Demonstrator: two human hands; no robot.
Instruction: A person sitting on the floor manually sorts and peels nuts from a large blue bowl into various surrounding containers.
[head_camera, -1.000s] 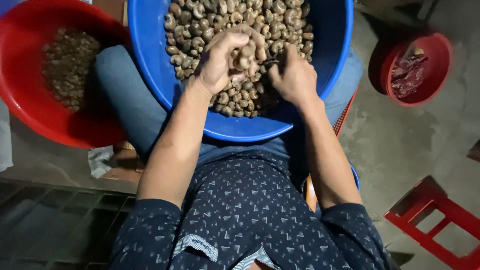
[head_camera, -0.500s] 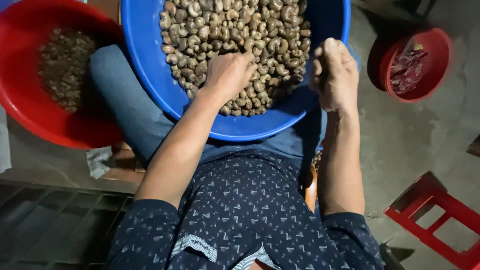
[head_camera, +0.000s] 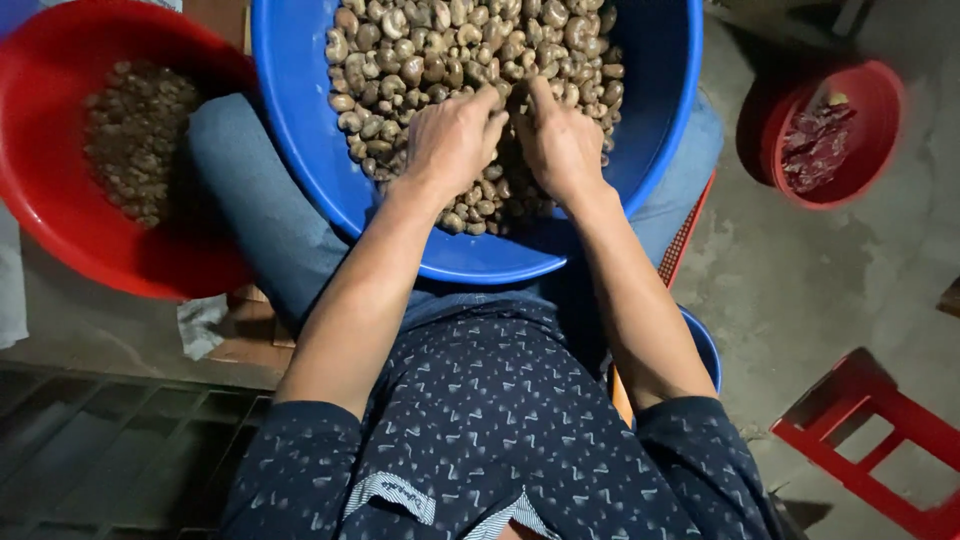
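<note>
Resting on the person's lap at the upper centre of the frame: one large round blue basin (head_camera: 300, 150), filled with pale brown nuts in the shell (head_camera: 440, 50).

Left hand (head_camera: 452, 140): palm down on the nuts, just left of the frame's middle; fingers (head_camera: 487, 105) curled together and dug into the heap. Whether they pinch a nut cannot be told.

Right hand (head_camera: 562, 145): palm down just beside the left hand, nearly touching it; fingers pressed together and pushed into the nuts. What they grip is hidden.

Upper left: one large red basin (head_camera: 60, 240), holding a smaller heap of darker brown nuts (head_camera: 135, 140), touching the blue basin's side.

Upper right, on the concrete floor (head_camera: 800, 300): one small red bowl (head_camera: 880, 110) with reddish scraps (head_camera: 815, 140) inside, well apart from the blue basin.

Lower right: one red plastic stool (head_camera: 880, 440), partly cut off by the frame edge.

No packages, labels or signs in view.

Change from half a second earlier: the right hand was then raised over the blue basin's right rim, apart from the left; both hands now lie together in the nuts. Basins, bowl and stool unchanged in place.
</note>
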